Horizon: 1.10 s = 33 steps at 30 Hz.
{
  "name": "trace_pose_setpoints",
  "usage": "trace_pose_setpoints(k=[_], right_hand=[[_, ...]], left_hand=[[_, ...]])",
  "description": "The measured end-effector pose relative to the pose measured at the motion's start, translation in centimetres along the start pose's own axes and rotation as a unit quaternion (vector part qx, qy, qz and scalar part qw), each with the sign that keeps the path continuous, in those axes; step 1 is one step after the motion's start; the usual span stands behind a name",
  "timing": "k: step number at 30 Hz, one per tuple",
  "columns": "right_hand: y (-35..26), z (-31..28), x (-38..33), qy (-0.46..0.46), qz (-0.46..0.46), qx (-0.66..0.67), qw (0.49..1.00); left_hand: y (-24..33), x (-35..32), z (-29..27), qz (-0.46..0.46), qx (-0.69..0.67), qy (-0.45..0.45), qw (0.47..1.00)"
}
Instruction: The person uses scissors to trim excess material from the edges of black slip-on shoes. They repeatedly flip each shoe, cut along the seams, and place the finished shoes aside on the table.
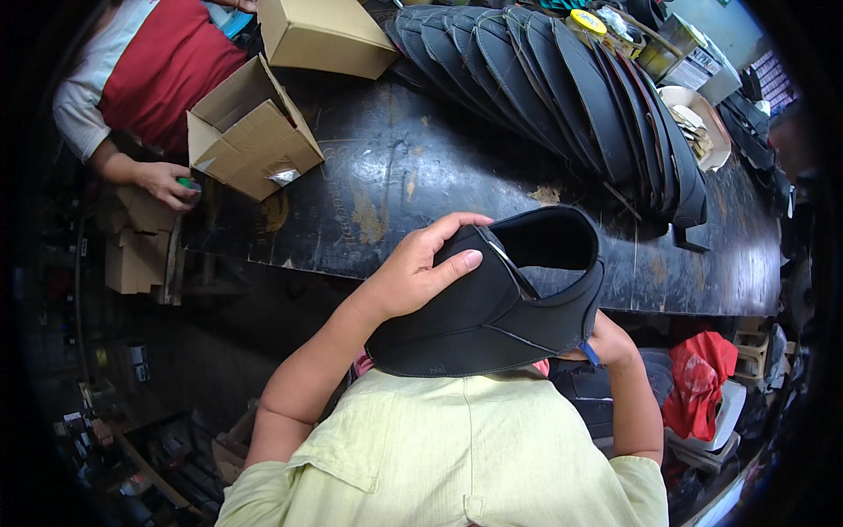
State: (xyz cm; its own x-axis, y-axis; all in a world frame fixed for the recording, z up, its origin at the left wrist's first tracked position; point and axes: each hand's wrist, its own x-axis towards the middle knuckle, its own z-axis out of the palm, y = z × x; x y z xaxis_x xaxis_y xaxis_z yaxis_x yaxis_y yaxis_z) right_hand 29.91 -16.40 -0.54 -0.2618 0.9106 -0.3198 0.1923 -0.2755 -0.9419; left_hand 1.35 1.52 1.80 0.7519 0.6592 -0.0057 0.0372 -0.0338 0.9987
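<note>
A black stitched shoe upper (443, 325) with a rounded collar opening is held over my lap, just off the table's near edge. My left hand (421, 268) is closed on its left side, thumb on the outer face and fingers over the top edge by the opening. A pale strip (509, 259) shows along the slit there. At the lower right edge my right hand (610, 341) grips the upper, most of its fingers hidden behind it. Beside those fingers sticks out a small blue piece (590, 353); what it belongs to is hidden.
Several similar black uppers (562, 97) lie overlapped across the dark worn table (395, 193). An open cardboard box (255, 145) and another box (325, 35) stand at the far left, near another person's hand (167, 184). A pale bowl (702, 123) sits far right, a red bag (700, 382) below.
</note>
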Motion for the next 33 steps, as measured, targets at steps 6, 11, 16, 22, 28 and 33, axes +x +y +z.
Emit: trace_pose_setpoints(k=[6, 11, 16, 22, 28, 33], right_hand=[[1.1, 0.7, 0.1, -0.029, 0.011, 0.049, 0.998], [1.5, 0.8, 0.5, -0.001, 0.035, 0.085, 0.996], [0.5, -0.5, 0.5, 0.019, 0.010, -0.005, 1.000], [-1.6, -2.8, -0.6, 0.067, 0.059, -0.063, 0.994], [-1.2, -5.0, -1.5, 0.286, 0.109, -0.451, 0.839], [0.5, -5.6, -1.6, 0.317, 0.125, -0.510, 0.789]], left_hand=[[-0.2, 0.1, 1.2, 0.002, 0.006, 0.035, 0.999], [0.7, 0.2, 1.2, -0.025, 0.038, 0.030, 0.999], [0.8, -0.1, 1.2, -0.028, 0.041, 0.036, 0.998], [0.0, 1.6, -1.5, 0.101, 0.080, 0.167, 0.978], [-0.8, 3.0, -4.2, 0.043, 0.214, 0.207, 0.954], [-0.5, 3.2, -3.3, 0.034, 0.297, 0.186, 0.936]])
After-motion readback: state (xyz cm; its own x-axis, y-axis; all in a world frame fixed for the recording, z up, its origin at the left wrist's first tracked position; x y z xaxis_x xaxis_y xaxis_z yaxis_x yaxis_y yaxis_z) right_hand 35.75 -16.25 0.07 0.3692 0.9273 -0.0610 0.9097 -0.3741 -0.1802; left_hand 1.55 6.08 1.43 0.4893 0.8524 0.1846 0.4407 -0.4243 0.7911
